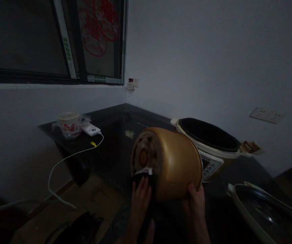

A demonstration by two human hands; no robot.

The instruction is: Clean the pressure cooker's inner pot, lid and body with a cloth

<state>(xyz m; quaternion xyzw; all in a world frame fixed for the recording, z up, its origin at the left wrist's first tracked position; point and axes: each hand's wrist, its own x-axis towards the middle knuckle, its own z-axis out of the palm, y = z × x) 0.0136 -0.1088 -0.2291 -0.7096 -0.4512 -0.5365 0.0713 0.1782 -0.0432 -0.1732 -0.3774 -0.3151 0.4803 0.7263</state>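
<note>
A gold-coloured inner pot (172, 159) is held tilted on its side, its worn round base turned to the left. My right hand (196, 203) grips the pot's rim at the lower right, fingers wrapped round it. My left hand (140, 200) presses a dark cloth (146, 181) with a white edge against the pot's base, fingers laid over the cloth. Behind the pot stands the open rice cooker body (209, 145), cream with a dark cavity and a control panel.
The cooker's lid (268, 210) lies at the lower right. On the dark table (115, 125) sit a paper bowl in a plastic bag (68, 124) and a white power bank (91, 129) with a white cable (59, 166) hanging to the floor. Wall sockets (266, 115) on the right.
</note>
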